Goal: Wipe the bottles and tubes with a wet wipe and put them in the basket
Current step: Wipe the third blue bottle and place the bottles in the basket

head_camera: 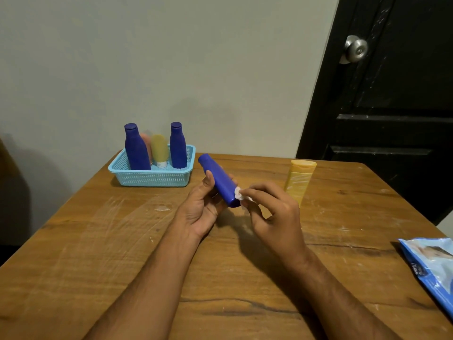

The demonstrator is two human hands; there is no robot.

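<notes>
My left hand (202, 207) grips a blue bottle (220, 180) tilted above the table, its cap end pointing up and away. My right hand (272, 209) pinches a small white wet wipe (240, 195) against the bottle's lower end. A light blue plastic basket (152, 176) stands at the table's far left. Inside it stand two blue bottles (136, 148) (177, 146), a yellow tube (158, 149) and a pink tube (146, 143) half hidden behind the left bottle. A yellow tube (300, 180) stands on the table just beyond my right hand.
The wooden table (122, 241) is scratched, with a small wet patch (161, 207) left of my left hand. A blue wet wipe pack (431, 266) lies at the right edge. A black door (392, 106) with a metal knob stands behind on the right.
</notes>
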